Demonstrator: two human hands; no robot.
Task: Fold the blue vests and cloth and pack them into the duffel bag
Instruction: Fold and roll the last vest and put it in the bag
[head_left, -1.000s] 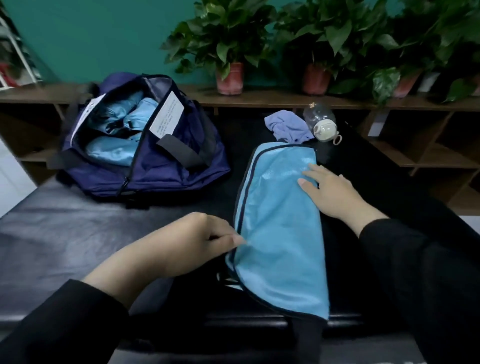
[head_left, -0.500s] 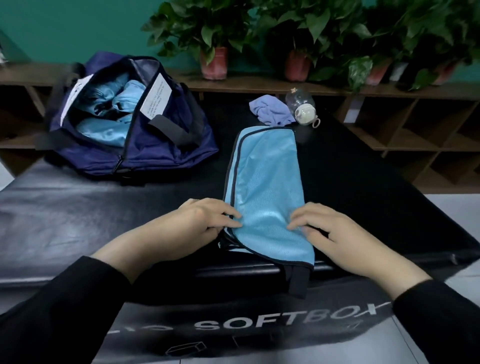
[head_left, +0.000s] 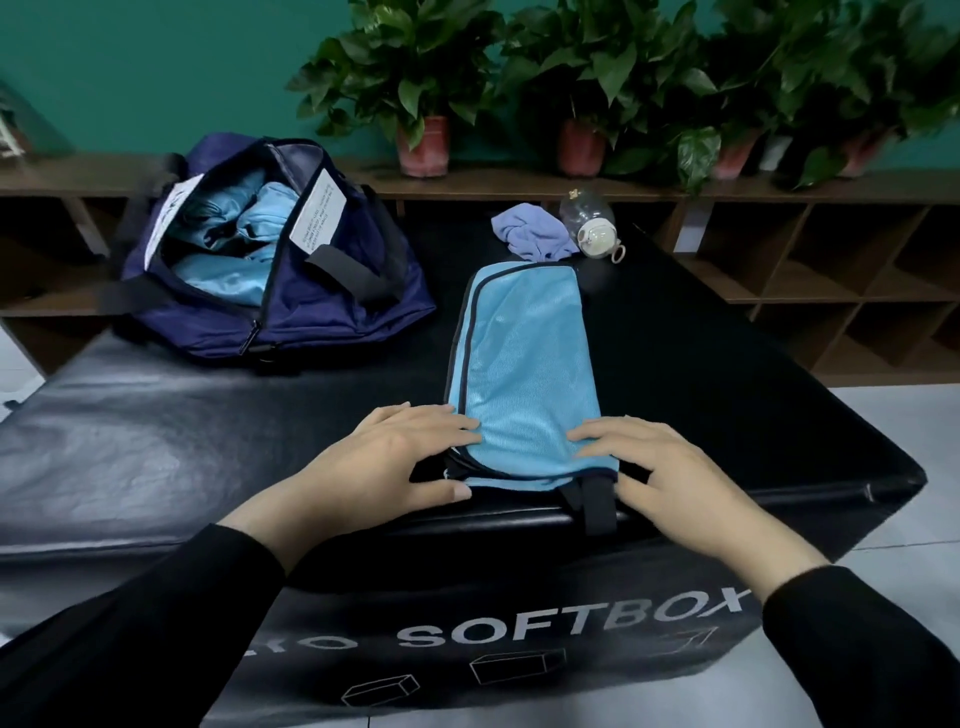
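Light-blue mesh vest with dark piping (head_left: 524, 364), folded into a long narrow strip, lies in the centre of the frame on the black padded softbox top (head_left: 208, 431), its near end at the front edge and a black strap (head_left: 600, 501) hanging over that edge. Left hand (head_left: 384, 467) lies on the strip's lower left corner, fingers laid flat on the fabric, thumb along the near edge. Right hand (head_left: 670, 478) sits on the lower right corner, fingers spread and resting on the cloth. In the upper left, the navy fabric duffel bag (head_left: 322, 312) stands unzipped with more light-blue vests (head_left: 244, 244) inside. A crumpled lavender cloth (head_left: 530, 231) lies beyond the strip's far end, touching a clear bottle with a cream cap (head_left: 589, 226). Potted green plants (head_left: 415, 88) line the wooden shelf (head_left: 519, 182) behind.
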